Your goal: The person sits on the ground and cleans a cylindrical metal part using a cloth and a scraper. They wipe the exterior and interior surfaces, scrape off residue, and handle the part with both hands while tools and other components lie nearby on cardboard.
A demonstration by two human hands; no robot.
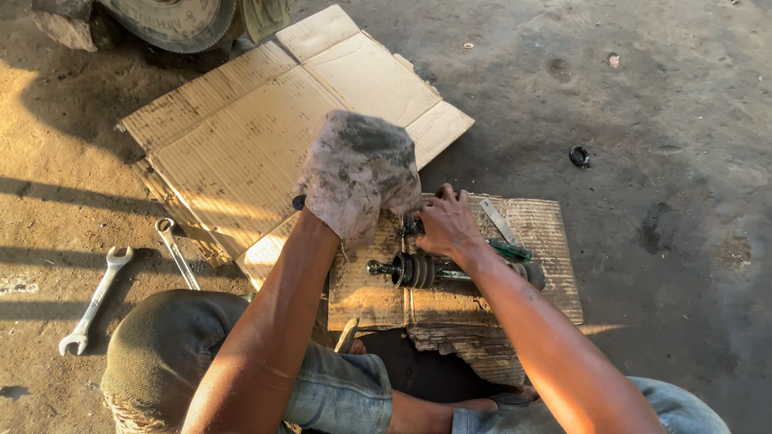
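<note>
Head view: the left hand [354,181] is wrapped in a dirty grey rag [362,153], its fingers hidden, so I cannot tell its grip. The right hand [447,225] curls, fingers closed on a dark part just above the ribbed axle boot [414,271], lying on worn cardboard [539,273]. 2 wrenches [95,301] lie on the ground at left.
</note>
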